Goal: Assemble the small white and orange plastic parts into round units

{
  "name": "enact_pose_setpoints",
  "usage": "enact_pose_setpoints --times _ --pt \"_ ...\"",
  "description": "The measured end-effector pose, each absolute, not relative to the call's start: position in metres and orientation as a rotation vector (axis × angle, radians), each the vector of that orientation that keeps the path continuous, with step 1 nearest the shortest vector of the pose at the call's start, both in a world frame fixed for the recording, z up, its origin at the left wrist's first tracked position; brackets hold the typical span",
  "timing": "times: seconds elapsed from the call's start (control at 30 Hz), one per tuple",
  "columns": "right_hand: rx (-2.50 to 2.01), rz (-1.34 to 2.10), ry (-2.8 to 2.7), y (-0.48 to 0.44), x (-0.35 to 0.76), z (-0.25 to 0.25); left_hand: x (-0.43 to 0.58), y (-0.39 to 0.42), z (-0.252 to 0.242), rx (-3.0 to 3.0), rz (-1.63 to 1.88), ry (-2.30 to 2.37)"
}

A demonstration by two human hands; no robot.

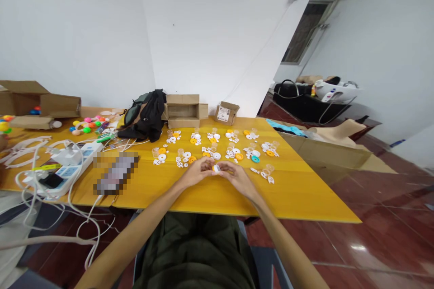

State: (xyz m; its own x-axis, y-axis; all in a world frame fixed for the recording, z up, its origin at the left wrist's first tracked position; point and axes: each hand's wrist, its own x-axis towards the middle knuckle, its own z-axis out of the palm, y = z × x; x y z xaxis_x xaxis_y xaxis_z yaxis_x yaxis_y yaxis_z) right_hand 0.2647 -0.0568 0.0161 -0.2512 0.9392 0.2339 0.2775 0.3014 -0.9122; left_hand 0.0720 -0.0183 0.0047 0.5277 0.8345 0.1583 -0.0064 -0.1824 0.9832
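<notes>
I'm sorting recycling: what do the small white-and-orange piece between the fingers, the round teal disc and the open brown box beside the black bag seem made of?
Small white-and-orange piece: probably plastic, by its clean colours; finish unclear. Round teal disc: likely plastic, by its uniform bright colour; finish unclear. Open brown box: apparently matte cardboard, by its folded flaps.

The fingers of the left hand and right hand partly hide a small white-and-orange plastic piece, leaving its shape unclear. Coarse blocks blur a flat, dark-edged rectangular object near the yellow tabletop's front edge. Flat white perforated pieces toward its middle are too small to tell apart. The picture's left edge crops an open brown cardboard box along the tabletop's back edge.
</notes>
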Motion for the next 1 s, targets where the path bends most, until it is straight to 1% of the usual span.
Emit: enact_pose_setpoints --times 0.37,0.63,1.0 --pt "-1.052 0.885 -1.73 -0.063 0.263 0.0201 0.0699 -0.0159 0.0098 1.471 0.856 0.677" --pt "-0.994 0.736 -1.784 -0.0647 0.2628 0.0206 0.0691 -0.0161 0.0129 1.436 0.853 0.646" --pt "-1.043 0.705 -1.815 -0.0638 0.2621 0.0206 0.0682 -0.0142 0.0098 1.401 0.843 0.657"
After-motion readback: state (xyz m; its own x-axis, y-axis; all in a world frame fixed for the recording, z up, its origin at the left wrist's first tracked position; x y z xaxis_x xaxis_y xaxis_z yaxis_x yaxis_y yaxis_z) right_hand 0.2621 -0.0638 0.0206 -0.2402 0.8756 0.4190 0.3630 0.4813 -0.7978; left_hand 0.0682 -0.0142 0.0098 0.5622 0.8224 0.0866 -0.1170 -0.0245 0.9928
